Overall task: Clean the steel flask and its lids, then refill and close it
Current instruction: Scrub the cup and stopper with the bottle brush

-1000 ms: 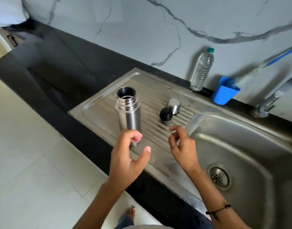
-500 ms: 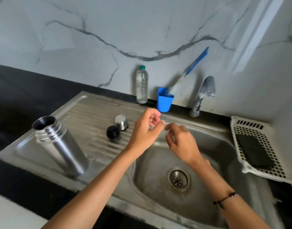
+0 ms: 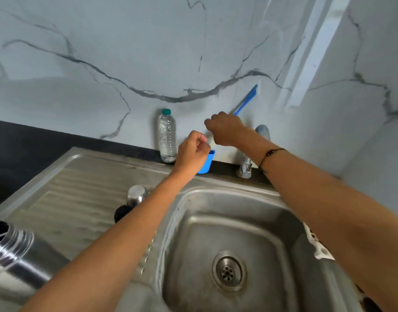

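Head camera: a person stretches both arms over a steel sink (image 3: 216, 192) toward the marble back wall. The left hand (image 3: 192, 152) is curled into a loose fist with nothing visible in it, knuckles in front of a blue cup (image 3: 206, 164) on the dark ledge. The right hand (image 3: 226, 129), just above and to its right, is also curled, at the lower end of a blue-handled brush (image 3: 246, 101) that leans against the wall; whether the fingers actually grip it cannot be told. A dark bracelet (image 3: 270, 154) circles the right wrist.

The open steel flask (image 3: 15, 253) stands well behind and left of both hands, at the near end of the draining board. Its steel lid (image 3: 137, 194) and black lid (image 3: 121, 212) sit on the board beside the left forearm. A clear water bottle (image 3: 167, 136) stands just left of the left hand; the tap (image 3: 247, 163) rises under the right wrist.
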Tool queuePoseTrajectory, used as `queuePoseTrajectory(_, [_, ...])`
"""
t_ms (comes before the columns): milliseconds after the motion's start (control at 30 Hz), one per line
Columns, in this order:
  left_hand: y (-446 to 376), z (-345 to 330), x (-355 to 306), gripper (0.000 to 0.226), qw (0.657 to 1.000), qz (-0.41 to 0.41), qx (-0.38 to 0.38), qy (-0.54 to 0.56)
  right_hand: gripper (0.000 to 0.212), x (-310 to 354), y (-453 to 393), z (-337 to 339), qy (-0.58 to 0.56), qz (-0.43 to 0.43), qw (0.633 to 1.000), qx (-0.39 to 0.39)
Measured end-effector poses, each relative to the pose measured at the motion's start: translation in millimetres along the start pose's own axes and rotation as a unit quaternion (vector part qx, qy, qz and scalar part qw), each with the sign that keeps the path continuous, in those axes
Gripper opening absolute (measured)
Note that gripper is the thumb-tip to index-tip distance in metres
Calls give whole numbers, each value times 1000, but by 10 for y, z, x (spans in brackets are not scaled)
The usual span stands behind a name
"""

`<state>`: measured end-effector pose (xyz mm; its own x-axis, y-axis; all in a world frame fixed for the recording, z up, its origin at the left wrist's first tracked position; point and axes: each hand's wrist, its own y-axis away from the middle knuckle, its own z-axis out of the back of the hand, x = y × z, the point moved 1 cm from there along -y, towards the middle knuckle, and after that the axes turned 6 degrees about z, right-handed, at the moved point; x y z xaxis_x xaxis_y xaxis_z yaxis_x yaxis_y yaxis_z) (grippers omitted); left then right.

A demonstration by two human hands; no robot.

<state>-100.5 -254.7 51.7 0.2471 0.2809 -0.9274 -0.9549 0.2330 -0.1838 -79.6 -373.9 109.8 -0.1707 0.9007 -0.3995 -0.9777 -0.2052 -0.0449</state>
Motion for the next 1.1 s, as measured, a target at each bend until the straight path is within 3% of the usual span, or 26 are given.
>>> queuePoseTrajectory(100, [-170,-35,208,15,999,8,14,-33,42,-160,-251,-303,109,-2,991,78])
queuePoseTrajectory(267, [-396,-127,506,20,997,31,22,-63,44,-402,-499,-510,183,11,977,107])
queuePoseTrajectory(433, [-473,-251,695,19,996,58,54,-52,37,-535,-687,-578,205,87,971,91])
queuePoseTrajectory(567, [-485,-310,745,17,994,66,74,-45,34,-612,-709,-358,171,120,977,35])
queuePoseTrajectory(667, [-447,-338,769,17,993,75,81,-42,30,-662,-625,-183,165,105,981,-9])
queuePoseTrajectory(1100, [-158,-297,770,17,991,78,91,-63,27,-594,-201,-97,156,50,985,-52])
